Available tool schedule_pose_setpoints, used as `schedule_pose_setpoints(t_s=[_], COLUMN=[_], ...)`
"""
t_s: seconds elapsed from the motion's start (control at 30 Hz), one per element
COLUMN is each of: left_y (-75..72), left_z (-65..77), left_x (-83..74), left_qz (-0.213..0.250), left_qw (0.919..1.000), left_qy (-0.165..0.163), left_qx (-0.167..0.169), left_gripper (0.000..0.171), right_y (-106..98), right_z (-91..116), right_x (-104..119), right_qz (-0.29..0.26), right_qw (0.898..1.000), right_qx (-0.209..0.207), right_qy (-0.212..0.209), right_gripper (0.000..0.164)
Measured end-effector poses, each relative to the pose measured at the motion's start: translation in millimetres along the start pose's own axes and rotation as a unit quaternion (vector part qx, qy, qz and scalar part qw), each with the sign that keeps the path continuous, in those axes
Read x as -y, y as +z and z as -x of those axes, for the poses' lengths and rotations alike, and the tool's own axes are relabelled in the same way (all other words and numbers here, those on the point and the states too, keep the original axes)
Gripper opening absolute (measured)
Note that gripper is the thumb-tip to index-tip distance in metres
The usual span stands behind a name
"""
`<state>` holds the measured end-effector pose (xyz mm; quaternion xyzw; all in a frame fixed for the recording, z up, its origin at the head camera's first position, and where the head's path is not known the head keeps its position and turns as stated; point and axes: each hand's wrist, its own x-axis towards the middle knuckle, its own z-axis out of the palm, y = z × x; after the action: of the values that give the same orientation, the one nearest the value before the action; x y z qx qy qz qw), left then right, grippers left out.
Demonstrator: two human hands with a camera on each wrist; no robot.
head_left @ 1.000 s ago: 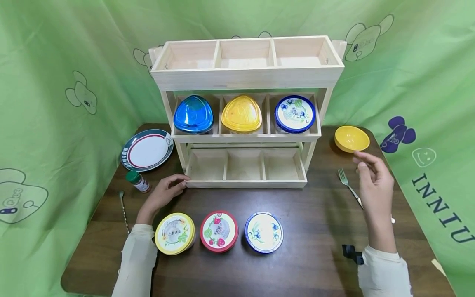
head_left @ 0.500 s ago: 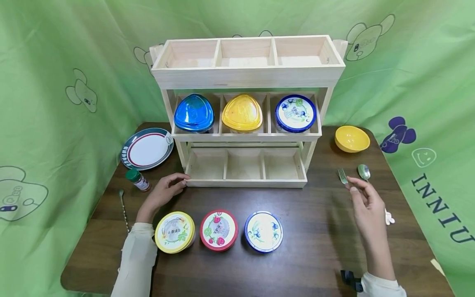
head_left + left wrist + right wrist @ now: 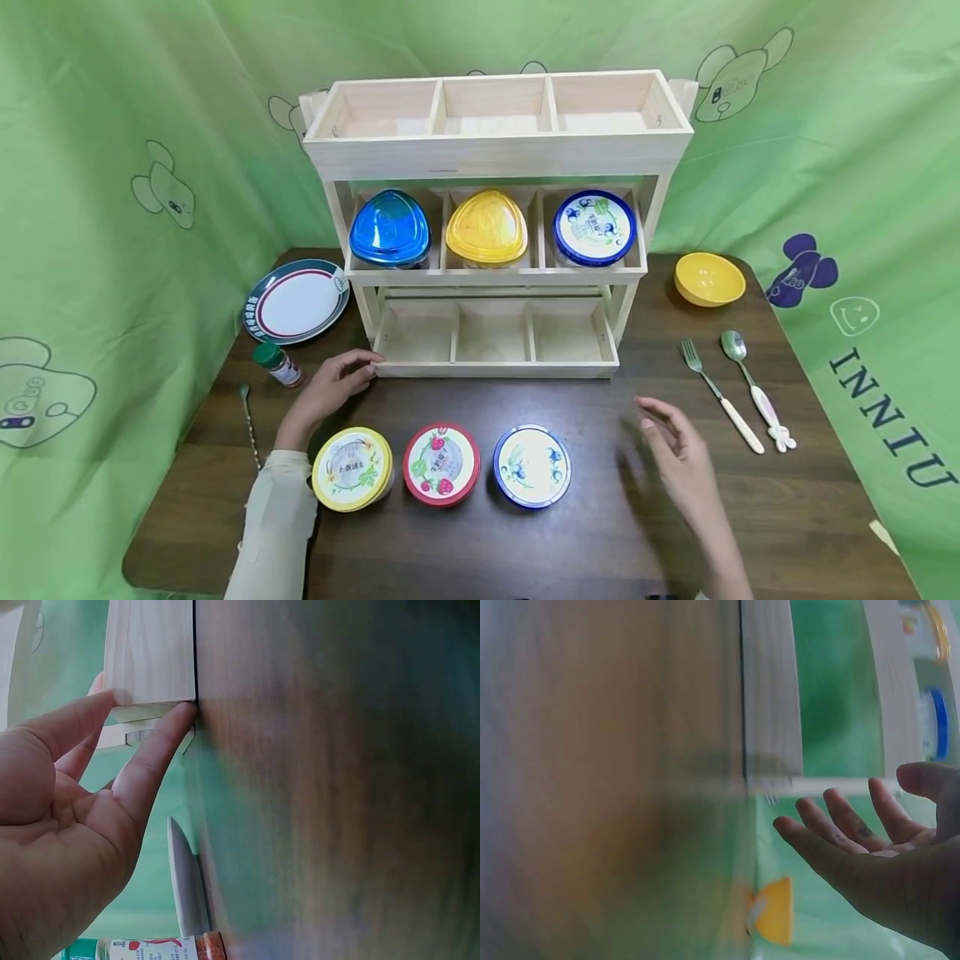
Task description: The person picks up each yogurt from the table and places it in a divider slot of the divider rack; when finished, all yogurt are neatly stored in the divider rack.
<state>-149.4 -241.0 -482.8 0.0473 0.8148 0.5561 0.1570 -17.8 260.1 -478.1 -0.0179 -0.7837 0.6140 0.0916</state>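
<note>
My left hand (image 3: 335, 388) touches the left front corner of the wooden shelf's bottom tray (image 3: 495, 371) with its fingertips. In the left wrist view its fingers (image 3: 154, 761) reach straight to the tray's end (image 3: 150, 656). My right hand (image 3: 678, 458) hovers over the table, right of a blue-lidded tub (image 3: 532, 467), with loosely bent fingers and nothing held. In the right wrist view its fingers (image 3: 832, 825) are spread apart. A red-lidded tub (image 3: 442, 464) and a yellow-lidded tub (image 3: 352, 469) stand in a row with the blue one, in front of the shelf.
The middle tier holds a blue triangular-lidded jar (image 3: 391, 227), a yellow triangular-lidded jar (image 3: 487, 227) and another blue-lidded tub (image 3: 595, 227). At right lie a fork (image 3: 720, 396), a spoon (image 3: 757, 390) and a yellow bowl (image 3: 709, 279). At left are plates (image 3: 296, 302), a green-capped bottle (image 3: 278, 364) and a twisted-handled spoon (image 3: 251, 425).
My right hand has moved away from the bowl, past the fork and spoon, toward the left and nearer me, uncovering the cutlery. The left hand stays at the tray's corner.
</note>
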Motion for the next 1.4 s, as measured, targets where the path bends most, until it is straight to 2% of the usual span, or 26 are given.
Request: schedule_pose_setpoints(t_s=[0.33, 0.7, 0.97, 1.17, 1.4], left_y=[-1.3, -2.1, -1.3, -0.7, -1.1], left_z=[-2.4, -2.0, -2.2, -1.7, -1.6], left_x=[1.3, -0.1, 0.5, 1.6, 1.3], left_qz=[0.014, 0.025, 0.027, 0.026, 0.025], left_qw=[0.9999, 0.9997, 0.9994, 0.9994, 0.9995], left_qy=[-0.005, -0.006, -0.019, -0.021, -0.019], left_qx=[0.005, -0.004, -0.009, -0.009, -0.008], left_gripper=[0.034, 0.035, 0.034, 0.034, 0.034], right_y=[42.1, 62.3, 70.3, 77.6, 84.4], right_z=[15.0, 24.7, 25.1, 28.3, 32.4], right_x=[11.5, 19.8, 14.5, 11.6, 10.3], right_qz=[-0.092, -0.131, -0.129, -0.097, -0.062], right_qw=[0.991, 0.985, 0.982, 0.982, 0.982], right_qx=[0.063, 0.093, 0.135, 0.163, 0.177], right_qy=[0.067, 0.056, 0.009, -0.005, -0.008], right_gripper=[0.037, 0.037, 0.035, 0.021, 0.022])
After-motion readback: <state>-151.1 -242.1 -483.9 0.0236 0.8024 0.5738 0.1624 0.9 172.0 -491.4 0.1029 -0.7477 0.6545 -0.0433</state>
